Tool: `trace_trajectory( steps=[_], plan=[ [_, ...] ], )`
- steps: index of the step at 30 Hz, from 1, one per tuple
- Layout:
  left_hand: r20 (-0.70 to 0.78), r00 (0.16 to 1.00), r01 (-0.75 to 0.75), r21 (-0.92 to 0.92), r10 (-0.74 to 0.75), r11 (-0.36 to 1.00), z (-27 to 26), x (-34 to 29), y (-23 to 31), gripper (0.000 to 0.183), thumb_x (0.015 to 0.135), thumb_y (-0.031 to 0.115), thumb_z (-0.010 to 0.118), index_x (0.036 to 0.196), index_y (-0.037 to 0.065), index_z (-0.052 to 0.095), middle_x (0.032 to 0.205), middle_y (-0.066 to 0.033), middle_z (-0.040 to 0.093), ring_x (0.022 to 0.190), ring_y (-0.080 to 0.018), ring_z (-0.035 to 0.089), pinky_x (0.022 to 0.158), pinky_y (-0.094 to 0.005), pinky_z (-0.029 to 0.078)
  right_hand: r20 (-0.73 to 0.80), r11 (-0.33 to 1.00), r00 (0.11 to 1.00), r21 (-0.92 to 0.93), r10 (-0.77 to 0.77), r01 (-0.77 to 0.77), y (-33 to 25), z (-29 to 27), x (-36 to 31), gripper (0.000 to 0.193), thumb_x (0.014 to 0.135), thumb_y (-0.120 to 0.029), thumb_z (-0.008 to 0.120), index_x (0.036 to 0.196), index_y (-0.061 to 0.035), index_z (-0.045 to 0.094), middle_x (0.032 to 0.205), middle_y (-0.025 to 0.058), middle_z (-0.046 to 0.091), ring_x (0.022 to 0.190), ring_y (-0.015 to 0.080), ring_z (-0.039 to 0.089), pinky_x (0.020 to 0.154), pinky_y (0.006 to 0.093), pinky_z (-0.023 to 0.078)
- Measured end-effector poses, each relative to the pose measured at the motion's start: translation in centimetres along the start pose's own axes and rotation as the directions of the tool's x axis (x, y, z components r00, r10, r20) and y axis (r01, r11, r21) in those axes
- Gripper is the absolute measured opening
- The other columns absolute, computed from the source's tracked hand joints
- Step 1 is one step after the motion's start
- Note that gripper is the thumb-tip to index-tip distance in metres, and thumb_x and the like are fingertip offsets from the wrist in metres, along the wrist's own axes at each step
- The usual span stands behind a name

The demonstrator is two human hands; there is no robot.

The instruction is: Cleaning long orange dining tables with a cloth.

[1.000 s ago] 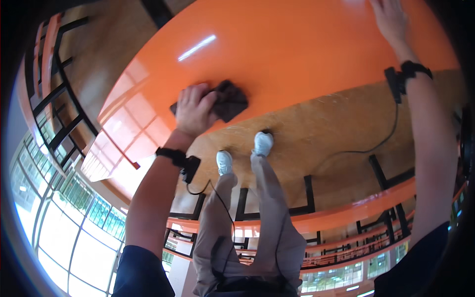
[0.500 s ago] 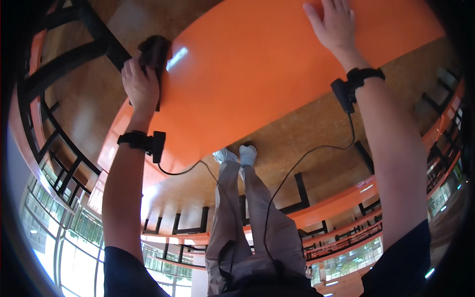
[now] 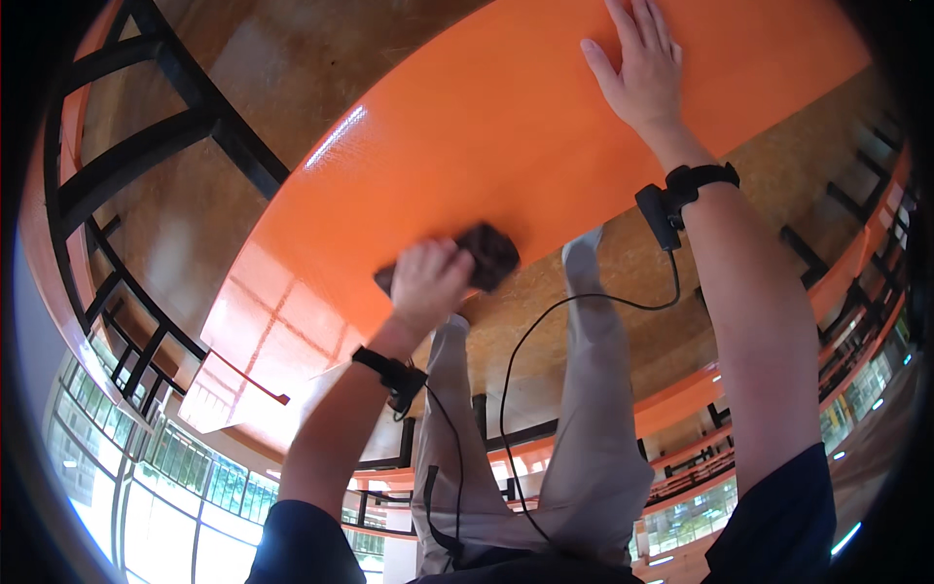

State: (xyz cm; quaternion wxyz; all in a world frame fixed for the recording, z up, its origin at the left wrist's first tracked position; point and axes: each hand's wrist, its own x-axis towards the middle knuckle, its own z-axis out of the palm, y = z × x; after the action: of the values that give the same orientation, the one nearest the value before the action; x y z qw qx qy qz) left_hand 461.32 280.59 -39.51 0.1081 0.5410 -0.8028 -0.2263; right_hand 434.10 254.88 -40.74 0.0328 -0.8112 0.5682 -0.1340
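My left hand [image 3: 431,282] is closed on a dark brown cloth [image 3: 489,255], which lies against the near edge of the orange tabletop [image 3: 418,165]. Motion blurs the hand and cloth a little, and the palm side is hidden. Farther off on the right, my right hand [image 3: 645,78] rests flat on the same tabletop with its fingers spread and nothing in them. Each wrist carries a black strapped-on device with a cable running down from it.
A black metal frame [image 3: 199,107] stands beyond the table's left edge. Brown floor [image 3: 545,316] shows below the near edge, where my legs stand. More orange tables with black legs line the background, and large windows [image 3: 146,487] are at the lower left.
My left hand has swept the cloth from the tabletop's far left edge toward me and to the right. My right hand has shifted slightly left and nearer. My legs have moved apart.
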Motion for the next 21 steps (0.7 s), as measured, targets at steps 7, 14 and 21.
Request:
trace_trajectory(
  steps=[7,14,21],
  plan=[
    [-0.067,0.997,0.032,-0.065,-0.037,0.997,1.4,-3.3,-1.0,0.043,0.065,0.015,0.069,0.106,0.010,0.058,0.104,-0.0115,0.054,0.097,-0.0316,0.053,0.080,-0.0455,0.045,-0.030,0.998,0.999,-0.035,-0.045,0.044,1.3,2.2,-0.9,0.063,0.089,-0.048,0.054,0.141,-0.0158,0.040,0.149,0.0154,0.034,0.138,0.0328,0.030,0.103,0.0493,0.030],
    [-0.526,0.752,0.451,-0.028,-0.397,0.892,-5.6,10.7,-11.2,0.031,0.079,0.007,0.064,0.108,0.002,0.054,0.097,-0.0193,0.055,0.094,-0.0406,0.052,0.082,-0.0486,0.044,-0.082,0.998,0.995,-0.015,-0.057,0.056,1.2,2.7,-0.6,0.058,0.089,-0.047,0.054,0.138,-0.0155,0.044,0.147,0.0155,0.037,0.136,0.0327,0.032,0.103,0.0494,0.031],
    [-0.197,0.935,0.282,-0.088,-0.294,0.956,-2.5,5.9,-3.4,0.044,0.070,0.007,0.072,0.110,0.004,0.053,0.101,-0.0162,0.056,0.094,-0.0383,0.054,0.080,-0.0459,0.047,0.029,1.000,0.999,-0.002,0.024,-0.024,0.2,-0.3,-0.2,0.063,0.086,-0.033,0.061,0.140,-0.0071,0.039,0.146,0.0213,0.035,0.135,0.0373,0.031,0.103,0.0516,0.029]
  ],
)
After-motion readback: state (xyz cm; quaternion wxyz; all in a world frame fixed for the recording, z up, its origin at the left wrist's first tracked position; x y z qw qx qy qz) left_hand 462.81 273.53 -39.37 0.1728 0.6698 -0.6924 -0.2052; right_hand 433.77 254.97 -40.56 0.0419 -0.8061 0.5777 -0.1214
